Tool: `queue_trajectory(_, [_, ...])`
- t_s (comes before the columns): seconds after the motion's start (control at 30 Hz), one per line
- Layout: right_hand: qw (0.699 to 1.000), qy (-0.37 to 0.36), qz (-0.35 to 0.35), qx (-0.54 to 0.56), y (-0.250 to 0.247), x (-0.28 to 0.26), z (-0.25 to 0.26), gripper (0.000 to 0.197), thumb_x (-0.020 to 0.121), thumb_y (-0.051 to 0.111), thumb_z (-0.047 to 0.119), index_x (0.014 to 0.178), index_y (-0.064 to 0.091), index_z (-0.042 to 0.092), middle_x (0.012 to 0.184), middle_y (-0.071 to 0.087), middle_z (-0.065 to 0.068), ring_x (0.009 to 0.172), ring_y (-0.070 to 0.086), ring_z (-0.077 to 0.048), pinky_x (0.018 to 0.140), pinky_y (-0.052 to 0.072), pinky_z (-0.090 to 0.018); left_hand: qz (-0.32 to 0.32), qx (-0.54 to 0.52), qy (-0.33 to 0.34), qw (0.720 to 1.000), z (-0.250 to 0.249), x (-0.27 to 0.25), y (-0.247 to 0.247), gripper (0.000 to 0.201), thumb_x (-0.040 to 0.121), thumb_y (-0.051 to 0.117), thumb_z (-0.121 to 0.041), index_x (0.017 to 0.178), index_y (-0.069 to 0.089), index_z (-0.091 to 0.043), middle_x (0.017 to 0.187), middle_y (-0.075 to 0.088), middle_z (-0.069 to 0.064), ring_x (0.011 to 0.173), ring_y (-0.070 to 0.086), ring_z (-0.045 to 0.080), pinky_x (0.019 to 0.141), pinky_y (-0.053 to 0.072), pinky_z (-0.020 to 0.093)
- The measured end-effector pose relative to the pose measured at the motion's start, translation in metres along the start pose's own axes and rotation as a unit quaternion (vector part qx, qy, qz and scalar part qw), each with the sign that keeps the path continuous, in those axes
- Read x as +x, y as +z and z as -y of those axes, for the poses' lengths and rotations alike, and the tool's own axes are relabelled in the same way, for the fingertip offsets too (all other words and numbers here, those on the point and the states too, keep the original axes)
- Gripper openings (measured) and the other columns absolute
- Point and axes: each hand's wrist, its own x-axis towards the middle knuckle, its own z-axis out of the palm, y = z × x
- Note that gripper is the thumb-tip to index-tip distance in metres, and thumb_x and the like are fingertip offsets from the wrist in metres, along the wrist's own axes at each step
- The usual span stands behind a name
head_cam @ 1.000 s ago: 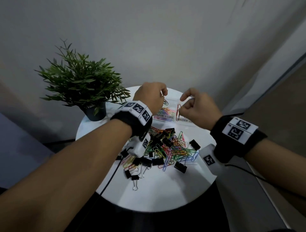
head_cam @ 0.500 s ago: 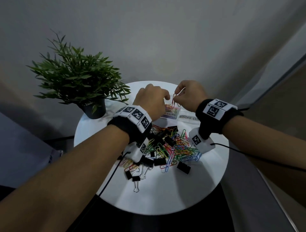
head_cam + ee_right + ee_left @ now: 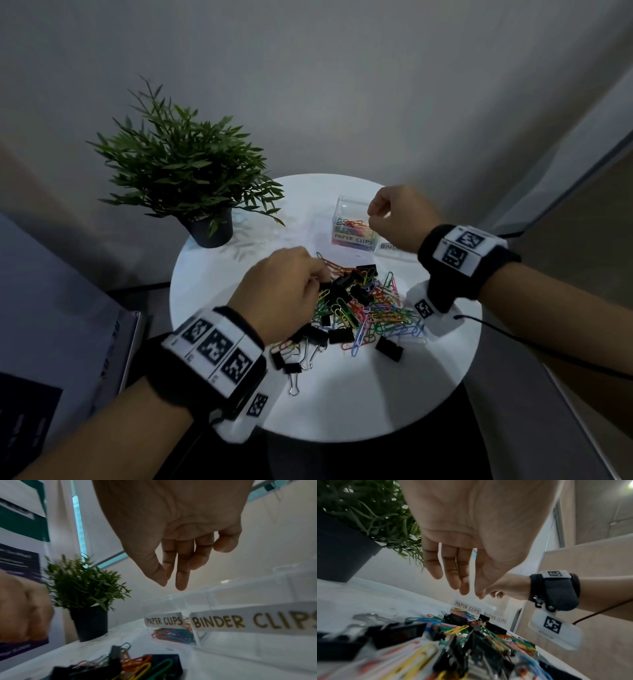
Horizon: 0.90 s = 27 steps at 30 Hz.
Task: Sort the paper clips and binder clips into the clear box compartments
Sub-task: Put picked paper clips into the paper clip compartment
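1. Hanging over the back edge of the round white table (image 3: 342, 404), the right hand (image 3: 399, 219) is above the clear box (image 3: 346, 205). A moment ago it pinched a red paper clip here. Now its fingers (image 3: 181, 580) point down, loose and close together, and hold nothing.
2. That clip is gone from the hand, so I think it dropped into the "PAPER CLIPS" side (image 3: 163, 620), where other colored clips lie.
3. The left hand (image 3: 284, 291) has moved back from the box to the pile of clips (image 3: 366, 305) in the middle of the table. Its fingers (image 3: 452, 574) reach down, loosely together, with nothing pinched that I can see.
4. The "BINDER CLIPS" side (image 3: 248, 622) looks empty.
5. Many paper clips and black binder clips (image 3: 388, 347) wait in the pile, so most sorting is left.
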Motion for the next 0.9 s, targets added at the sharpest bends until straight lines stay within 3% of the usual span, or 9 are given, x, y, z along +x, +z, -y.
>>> queue_trajectory(0.17, [0.993, -0.098, 0.055, -0.040, -0.016, -0.062, 0.000, 0.008, 0.081, 0.064, 0.019, 0.078, 0.065, 0.026, 0.077, 0.067, 0.012, 0.059, 0.053, 0.006, 0.060, 0.038, -0.009, 0.062, 0.066, 0.021, 0.996, 0.007, -0.029, 0.009, 0.025, 0.092, 0.051, -0.030, 0.114, 0.062, -0.034, 0.107, 0.056, -0.012, 0.105, 0.051, 0.014, 0.083, 0.042, 0.028])
queue_trajectory(0.23, [0.986, -0.114, 0.097, -0.068, -0.019, -0.088, -0.003, 0.008, 0.081, 0.062, 0.023, 0.077, 0.064, 0.029, 0.075, 0.066, 0.014, 0.059, 0.052, 0.010, 0.059, 0.040, -0.012, 0.083, 0.088, 0.028, 0.992, 0.008, -0.037, 0.012, 0.026, 0.092, 0.052, -0.032, 0.116, 0.061, -0.034, 0.109, 0.055, -0.012, 0.108, 0.050, 0.015, 0.085, 0.041, 0.029])
queue_trajectory(0.33, [0.975, -0.112, 0.154, -0.111, -0.020, -0.120, -0.007, 0.004, 0.081, 0.058, 0.028, 0.079, 0.060, 0.030, 0.074, 0.063, 0.018, 0.064, 0.053, 0.003, 0.064, 0.043, -0.024, 0.096, 0.090, 0.027, 0.991, 0.008, -0.042, 0.013, 0.025, 0.092, 0.052, -0.034, 0.116, 0.059, -0.034, 0.110, 0.053, -0.011, 0.108, 0.050, 0.015, 0.085, 0.039, 0.028])
queue_trajectory(0.47, [0.955, -0.102, 0.220, -0.173, -0.014, -0.146, -0.015, 0.022, 0.083, 0.054, 0.040, 0.103, 0.059, 0.032, 0.102, 0.062, 0.013, 0.096, 0.059, -0.013, 0.079, 0.047, -0.030, 0.095, 0.097, 0.015, 0.991, 0.006, -0.039, 0.010, 0.017, 0.092, 0.052, -0.031, 0.107, 0.061, -0.029, 0.106, 0.054, -0.010, 0.105, 0.051, 0.016, 0.082, 0.043, 0.030])
queue_trajectory(0.53, [0.950, -0.100, 0.237, -0.179, -0.009, -0.151, -0.017, 0.028, 0.085, 0.054, 0.044, 0.110, 0.057, 0.032, 0.107, 0.058, 0.011, 0.102, 0.057, -0.014, 0.079, 0.043, -0.029, 0.098, 0.100, 0.005, 0.990, 0.005, -0.038, 0.010, 0.016, 0.091, 0.051, -0.027, 0.104, 0.060, -0.027, 0.104, 0.053, -0.008, 0.104, 0.052, 0.017, 0.081, 0.044, 0.031])
queue_trajectory(0.73, [0.953, -0.116, 0.233, -0.157, -0.001, -0.151, -0.014, 0.019, 0.087, 0.055, 0.033, 0.105, 0.058, 0.029, 0.094, 0.046, 0.010, 0.094, 0.054, -0.017, 0.070, 0.035, -0.027, 0.072, 0.106, 0.025, 0.991, -0.004, -0.039, 0.014, 0.029, 0.091, 0.045, -0.018, 0.116, 0.057, -0.027, 0.112, 0.050, -0.006, 0.108, 0.047, 0.017, 0.082, 0.037, 0.028])
queue_trajectory(0.9, [0.961, -0.121, 0.219, -0.114, 0.002, -0.146, -0.014, 0.026, 0.081, 0.057, 0.020, 0.105, 0.061, 0.030, 0.090, 0.052, 0.013, 0.079, 0.046, -0.008, 0.063, 0.032, -0.013, 0.082, 0.142, 0.062, 0.984, -0.015, -0.038, 0.024, 0.030, 0.092, 0.044, -0.022, 0.119, 0.057, -0.022, 0.114, 0.051, -0.002, 0.112, 0.046, 0.021, 0.087, 0.039, 0.033])
